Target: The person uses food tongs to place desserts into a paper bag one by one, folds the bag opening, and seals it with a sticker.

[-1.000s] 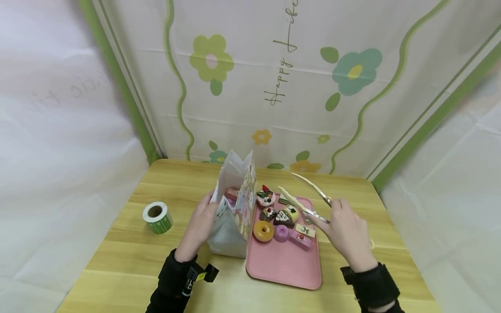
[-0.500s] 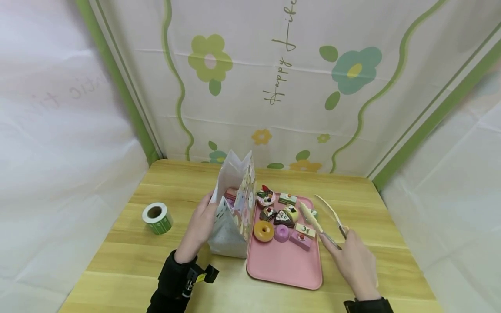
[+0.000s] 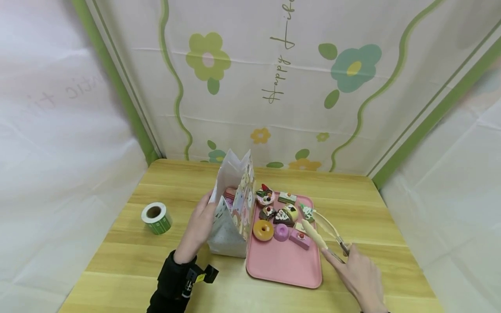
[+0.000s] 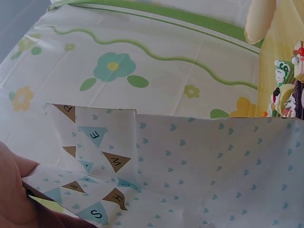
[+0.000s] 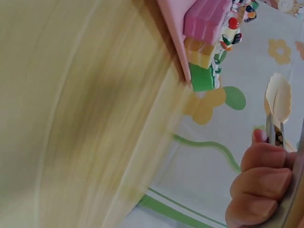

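Note:
My left hand [image 3: 198,222] grips the near left edge of a paper bag [image 3: 227,234] that stands open at the top, with pink cake pieces [image 3: 230,194] showing inside. In the left wrist view the bag [image 4: 213,166] has blue hearts and lettered pennants, its edge between thumb and fingers. My right hand [image 3: 360,271] holds metal tongs [image 3: 339,243] with cream tips, spread apart over the right edge of a pink tray [image 3: 283,269]. The tips are close to a green cake slice [image 3: 307,212] and a cream-topped cake [image 3: 299,227]; nothing is between them.
On the tray sit an orange donut [image 3: 263,230], a purple ring cake [image 3: 281,232], a pink cake bar [image 3: 299,239], a chocolate slice [image 3: 283,218] and a cupcake [image 3: 265,195]. A roll of green labels [image 3: 156,218] stands at the left of the wooden table [image 3: 117,261].
My right hand has moved with the tongs toward the near right, and the tips have come down to the tray's right side. The left hand stays on the bag.

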### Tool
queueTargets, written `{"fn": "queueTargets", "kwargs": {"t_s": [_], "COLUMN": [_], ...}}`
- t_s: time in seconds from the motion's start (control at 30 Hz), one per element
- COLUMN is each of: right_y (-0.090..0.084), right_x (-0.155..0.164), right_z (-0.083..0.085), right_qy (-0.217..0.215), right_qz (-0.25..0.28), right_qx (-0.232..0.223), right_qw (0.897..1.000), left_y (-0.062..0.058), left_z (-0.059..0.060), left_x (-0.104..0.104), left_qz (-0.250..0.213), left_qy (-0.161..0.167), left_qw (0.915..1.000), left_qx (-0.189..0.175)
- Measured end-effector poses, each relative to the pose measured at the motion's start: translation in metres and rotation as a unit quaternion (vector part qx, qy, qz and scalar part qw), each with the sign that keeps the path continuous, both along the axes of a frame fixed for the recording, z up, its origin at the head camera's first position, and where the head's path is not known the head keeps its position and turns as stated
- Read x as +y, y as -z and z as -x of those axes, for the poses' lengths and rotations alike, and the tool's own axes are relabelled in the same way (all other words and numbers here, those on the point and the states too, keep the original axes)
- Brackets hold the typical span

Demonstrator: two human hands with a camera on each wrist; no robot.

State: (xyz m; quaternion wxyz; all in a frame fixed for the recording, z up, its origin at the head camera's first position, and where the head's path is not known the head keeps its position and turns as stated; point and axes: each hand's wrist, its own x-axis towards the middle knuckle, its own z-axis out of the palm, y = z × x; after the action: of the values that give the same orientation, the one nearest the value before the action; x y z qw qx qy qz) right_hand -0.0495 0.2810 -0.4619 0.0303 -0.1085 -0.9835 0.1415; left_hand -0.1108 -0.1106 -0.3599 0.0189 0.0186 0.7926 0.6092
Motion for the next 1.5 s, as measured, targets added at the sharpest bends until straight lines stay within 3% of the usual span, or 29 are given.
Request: {"fn": "queueTargets", "kwargs": {"t_s": [0.37, 0.6, 0.93, 1.33, 1.5], "right_y": [0.007, 0.011, 0.011, 0.006, 0.010], "right_x": [0.015, 0.017, 0.017, 0.014, 0.007], "right_z": [-0.003, -0.005, -0.006, -0.005, -0.001], "right_qy": [-0.053, -0.060, -0.055, -0.059, -0.064], "right_qz": [-0.031, -0.052, -0.050, -0.055, -0.058], "right_qx": [-0.050, -0.093, -0.100, -0.157, -0.152], "right_qw": [0.997, 0.993, 0.992, 0.984, 0.985], "left_y": [-0.001, -0.001, -0.001, -0.001, 0.000], "left_z": [0.001, 0.001, 0.001, -0.001, -0.001], "left_x": [0.000, 0.000, 0.000, 0.002, 0.002], "left_qz": [-0.004, -0.005, -0.011, -0.004, 0.001], "left_qy": [0.000, 0.000, 0.002, -0.003, -0.004], "left_qw": [0.9999, 1.0000, 0.9999, 1.0000, 1.0000], "left_qx": [0.009, 0.004, 0.007, 0.001, -0.002]}}
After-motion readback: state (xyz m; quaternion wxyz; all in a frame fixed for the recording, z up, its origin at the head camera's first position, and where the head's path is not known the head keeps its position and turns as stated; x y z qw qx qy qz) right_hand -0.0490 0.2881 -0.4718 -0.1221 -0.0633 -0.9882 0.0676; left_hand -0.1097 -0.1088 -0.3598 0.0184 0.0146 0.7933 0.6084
